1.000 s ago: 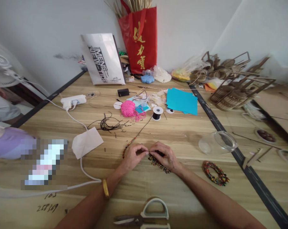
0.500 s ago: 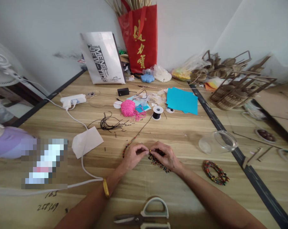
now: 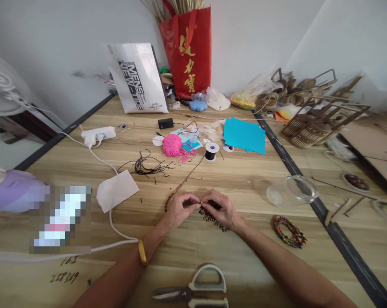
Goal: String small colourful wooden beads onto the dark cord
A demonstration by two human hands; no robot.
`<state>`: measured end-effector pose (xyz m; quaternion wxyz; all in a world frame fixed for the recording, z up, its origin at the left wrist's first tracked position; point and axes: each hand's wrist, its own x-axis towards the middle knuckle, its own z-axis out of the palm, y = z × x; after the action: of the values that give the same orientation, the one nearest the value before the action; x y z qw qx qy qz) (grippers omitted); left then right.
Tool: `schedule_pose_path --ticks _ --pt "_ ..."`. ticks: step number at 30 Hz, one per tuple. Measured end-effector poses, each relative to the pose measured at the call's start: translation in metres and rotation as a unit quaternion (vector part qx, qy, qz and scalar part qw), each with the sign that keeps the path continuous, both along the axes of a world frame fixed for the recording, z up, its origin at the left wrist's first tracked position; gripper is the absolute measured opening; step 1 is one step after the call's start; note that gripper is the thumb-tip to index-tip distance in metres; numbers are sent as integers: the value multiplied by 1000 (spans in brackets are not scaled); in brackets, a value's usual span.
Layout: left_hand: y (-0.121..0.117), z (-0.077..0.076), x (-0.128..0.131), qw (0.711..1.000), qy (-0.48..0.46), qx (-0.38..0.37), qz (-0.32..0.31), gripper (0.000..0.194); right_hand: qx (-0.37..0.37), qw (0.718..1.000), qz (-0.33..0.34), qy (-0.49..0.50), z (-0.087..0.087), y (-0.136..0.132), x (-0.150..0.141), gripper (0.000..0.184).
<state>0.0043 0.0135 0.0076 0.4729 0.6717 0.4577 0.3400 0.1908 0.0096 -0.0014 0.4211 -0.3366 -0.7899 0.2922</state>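
Observation:
My left hand and my right hand meet fingertip to fingertip above the table, each in a pinch. A small yellowish bead shows between the fingertips. From my left hand a string of colourful beads curves out, and its dark cord runs up to a spool of black cord. Under my right hand lies a bunch of dark, multicoloured beads, partly covered by the fingers. A coiled bead string rests to the right of my right forearm. Scissors lie nearest to me.
A clear plastic jar lies on its side at the right. Pink yarn, loose black cord pieces and blue sheets are farther back. A white cable crosses the left side beside a paper piece.
Both hands stay pinched together in nearly the same place. At the far left edge, a person's part seen earlier beyond the table has gone out of view.

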Motion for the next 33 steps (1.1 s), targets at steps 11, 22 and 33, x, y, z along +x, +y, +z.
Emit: schedule_pose_path --ticks 11,22,33 --pt "1 0 -3 1000 1 -14 -8 10 6 1000 -9 -8 -3 0 1 14" --pt "1 2 -3 999 28 13 -13 10 1 1000 -11 -1 -3 0 0 11" --pt "2 3 -3 999 36 29 -20 11 10 1000 5 -8 1 0 -1 11"
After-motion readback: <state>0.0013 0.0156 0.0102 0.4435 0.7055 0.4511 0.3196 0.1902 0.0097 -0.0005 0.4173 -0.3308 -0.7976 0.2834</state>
